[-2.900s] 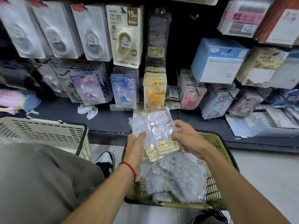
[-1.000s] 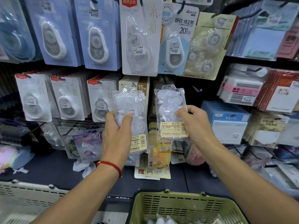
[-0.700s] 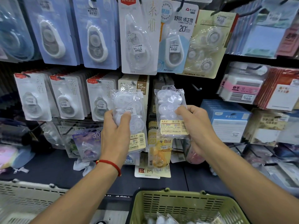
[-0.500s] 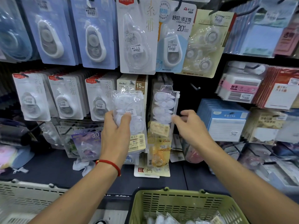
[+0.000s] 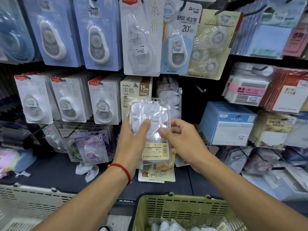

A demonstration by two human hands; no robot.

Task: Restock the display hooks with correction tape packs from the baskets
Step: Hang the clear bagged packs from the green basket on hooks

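The left hand (image 5: 133,144) covers the lower left of the clear pack (image 5: 150,125) it holds, and the right hand (image 5: 181,140) hides that pack's right edge. The pack's price sticker (image 5: 155,120) is too small to read. Behind it, a hanging pack (image 5: 172,100) shows only its upper right side. The yellow card (image 5: 157,174) below is mostly blocked by the hands. Down at the bottom edge, the green basket (image 5: 181,209) is cut off, its packs (image 5: 170,225) showing only their tops. The cream basket (image 5: 33,202) runs off the left edge. The far left cards (image 5: 13,35) are blurred.
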